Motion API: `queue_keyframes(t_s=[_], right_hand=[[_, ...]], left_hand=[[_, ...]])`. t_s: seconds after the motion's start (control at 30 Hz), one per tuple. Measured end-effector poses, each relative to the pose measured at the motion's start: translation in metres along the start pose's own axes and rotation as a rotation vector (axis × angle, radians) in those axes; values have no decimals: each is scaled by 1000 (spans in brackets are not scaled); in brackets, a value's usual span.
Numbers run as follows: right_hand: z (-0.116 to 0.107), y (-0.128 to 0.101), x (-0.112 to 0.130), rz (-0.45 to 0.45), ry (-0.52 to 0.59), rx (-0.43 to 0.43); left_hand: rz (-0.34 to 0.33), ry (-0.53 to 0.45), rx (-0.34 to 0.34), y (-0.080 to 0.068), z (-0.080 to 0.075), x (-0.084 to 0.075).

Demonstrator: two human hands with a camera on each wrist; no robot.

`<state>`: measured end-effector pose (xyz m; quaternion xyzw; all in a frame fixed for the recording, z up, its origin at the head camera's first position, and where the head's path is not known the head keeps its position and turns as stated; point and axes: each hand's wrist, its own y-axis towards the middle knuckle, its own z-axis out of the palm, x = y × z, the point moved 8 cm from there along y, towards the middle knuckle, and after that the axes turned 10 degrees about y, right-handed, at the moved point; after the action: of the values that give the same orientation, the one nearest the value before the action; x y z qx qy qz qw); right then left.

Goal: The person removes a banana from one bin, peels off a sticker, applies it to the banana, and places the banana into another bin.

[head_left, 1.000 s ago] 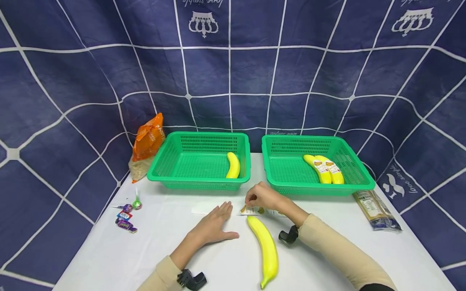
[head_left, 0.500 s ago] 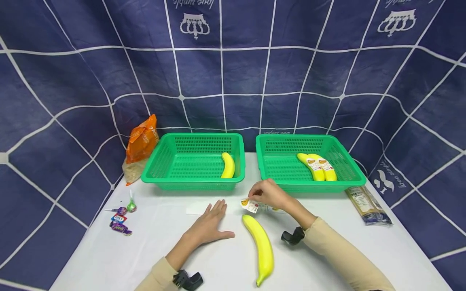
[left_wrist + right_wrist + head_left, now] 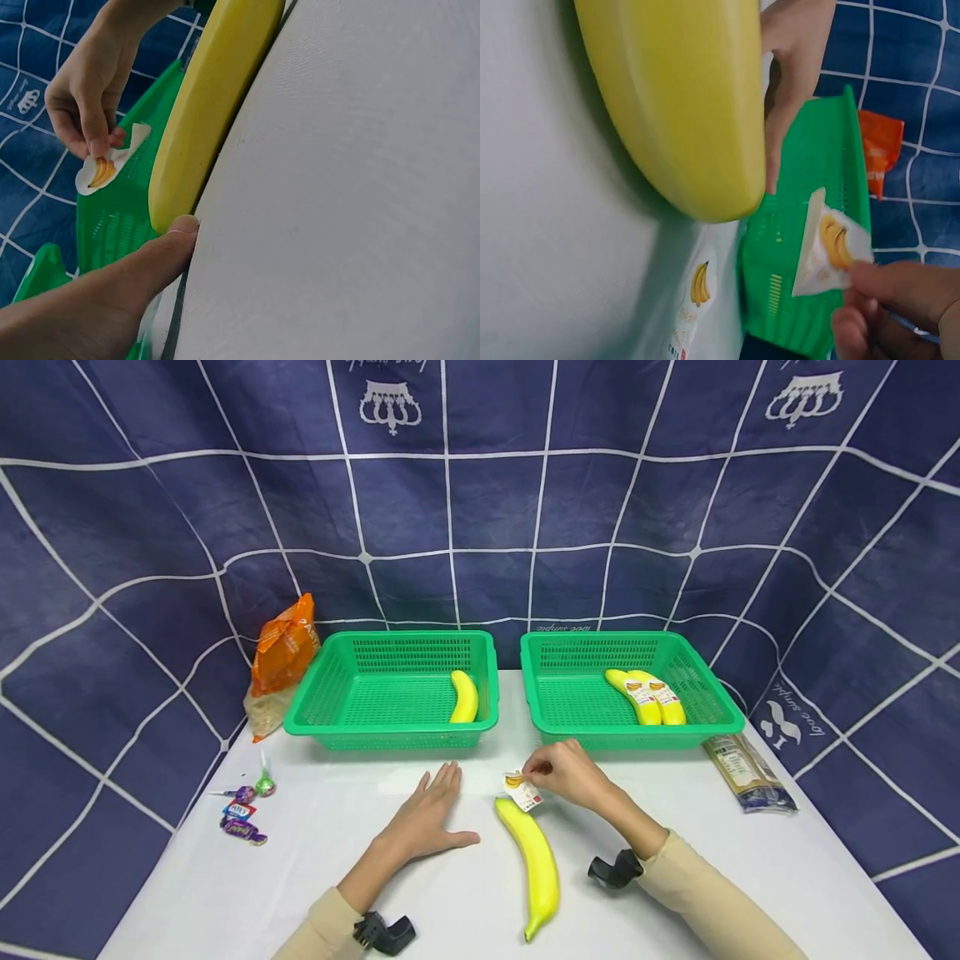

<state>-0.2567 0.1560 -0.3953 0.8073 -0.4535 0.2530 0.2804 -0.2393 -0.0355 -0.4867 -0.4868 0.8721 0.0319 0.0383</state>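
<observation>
A: The right hand [image 3: 572, 772] pinches a small white banana-printed sticker [image 3: 521, 789] just above the far tip of the long yellow banana [image 3: 531, 860].

B: The left hand [image 3: 427, 818] lies spread flat on the white tabletop [image 3: 300, 877], left of that banana; 2 green plastic baskets [image 3: 390, 727] stand beyond.

Right hand [image 3: 84, 90] pinches sticker [image 3: 105, 161] beside banana [image 3: 206, 105] — left thumb [image 3: 161, 251] near.

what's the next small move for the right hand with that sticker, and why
Probably lower the sticker onto the near banana and press it flat. The right hand pinches it just above the banana's far end, that banana is bare, and the two bananas in the right basket already carry labels.
</observation>
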Motion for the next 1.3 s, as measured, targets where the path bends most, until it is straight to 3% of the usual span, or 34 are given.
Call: queue_keyframes(t_s=[0.1, 0.27, 0.43, 0.6, 0.7, 1.03, 1.3], right_hand=[[-3, -5, 0, 23, -10, -15], [-7, -13, -1, 45, -12, -30], [-11, -22, 3, 34, -10, -63], [-16, -30, 9, 34, 1, -93], [-17, -35, 12, 48, 11, -95], [-7, -50, 11, 118, 38, -76], [5, -56, 8, 154, 67, -52]], left_hand=[[18, -52, -38, 1, -5, -7], [2, -271, -90, -2, -13, -28], [-37, -392, -25, -9, -8, -53], [-13, -406, 59, -15, 4, -77], [0, -392, 72, -16, 8, -84], [98, -334, 74, -12, 9, -87], [90, -337, 84, -12, 12, -86]])
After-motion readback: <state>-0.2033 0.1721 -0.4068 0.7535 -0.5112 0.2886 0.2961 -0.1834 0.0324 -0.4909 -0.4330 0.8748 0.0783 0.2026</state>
